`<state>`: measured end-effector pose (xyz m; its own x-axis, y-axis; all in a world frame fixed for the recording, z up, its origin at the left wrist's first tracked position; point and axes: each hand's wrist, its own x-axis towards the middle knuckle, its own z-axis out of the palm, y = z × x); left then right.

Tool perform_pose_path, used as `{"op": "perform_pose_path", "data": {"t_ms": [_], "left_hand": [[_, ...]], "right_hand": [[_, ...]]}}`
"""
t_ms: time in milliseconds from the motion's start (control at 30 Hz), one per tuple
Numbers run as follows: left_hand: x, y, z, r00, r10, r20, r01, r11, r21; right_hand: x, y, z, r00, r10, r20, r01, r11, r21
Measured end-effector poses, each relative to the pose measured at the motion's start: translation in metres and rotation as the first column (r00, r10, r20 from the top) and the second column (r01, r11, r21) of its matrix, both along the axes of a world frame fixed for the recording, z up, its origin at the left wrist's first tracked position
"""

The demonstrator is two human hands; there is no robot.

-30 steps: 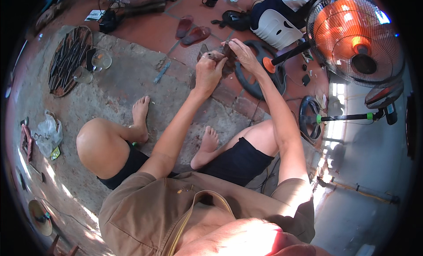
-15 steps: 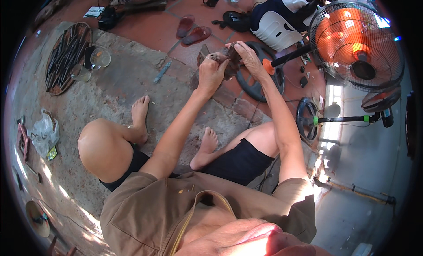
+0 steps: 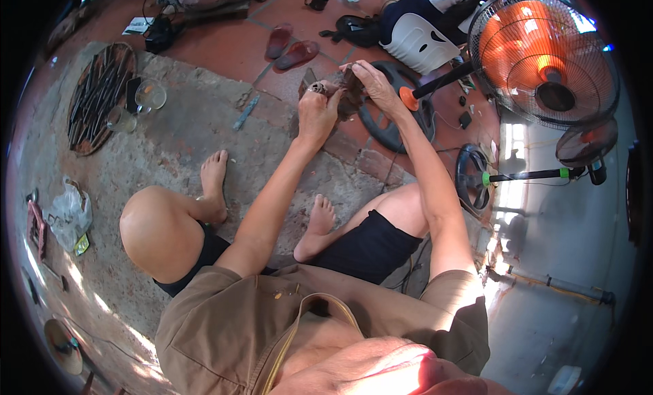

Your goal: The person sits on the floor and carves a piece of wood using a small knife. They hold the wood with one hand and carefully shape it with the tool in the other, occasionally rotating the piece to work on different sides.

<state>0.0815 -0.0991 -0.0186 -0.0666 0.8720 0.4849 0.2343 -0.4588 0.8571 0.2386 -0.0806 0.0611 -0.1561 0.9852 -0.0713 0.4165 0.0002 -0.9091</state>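
Cracked concrete floor, round tray [image 3: 80,133] of metal rods; both hands [image 3: 343,99] closed around a brown part [image 3: 351,95]

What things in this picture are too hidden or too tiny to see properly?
- Head view: the small dark object is mostly covered by the left hand and right hand, so its kind cannot be told.
- The fan is cut off by the picture's upper rim.
- The small parts on the floor by the fan pole are too tiny to identify.
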Motion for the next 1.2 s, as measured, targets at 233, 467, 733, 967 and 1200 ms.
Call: {"op": "perform_pose_path", "data": {"t_ms": [233, 467, 733, 967, 1200], "left_hand": [[-0.010, -0.007, -0.004, 0.997, -0.030, -0.074, 0.022, 0.993, -0.114], [0.000, -0.006, -0.013, 0.999, -0.016, 0.037, 0.014, 0.999, 0.052], [-0.027, -0.013, 0.006, 0.973, -0.105, 0.204, 0.160, 0.948, -0.276], [-0.008, -0.004, -0.004, 0.995, -0.047, 0.086, 0.050, 0.998, -0.034], [-0.018, -0.009, 0.003, 0.948, -0.119, 0.296, 0.211, 0.929, -0.302]], "right_hand": [[0.003, 0.002, -0.002, 1.000, -0.001, 0.027, -0.001, 0.998, 0.062], [0.007, 0.007, -0.013, 0.999, 0.030, -0.031, -0.027, 0.997, 0.067], [0.007, 0.003, -0.008, 0.997, 0.065, 0.044, -0.071, 0.988, 0.135], [0.008, 0.007, -0.012, 0.996, 0.081, 0.032, -0.085, 0.982, 0.167], [0.014, 0.010, -0.016, 0.993, 0.102, 0.055, -0.110, 0.977, 0.182]]}}
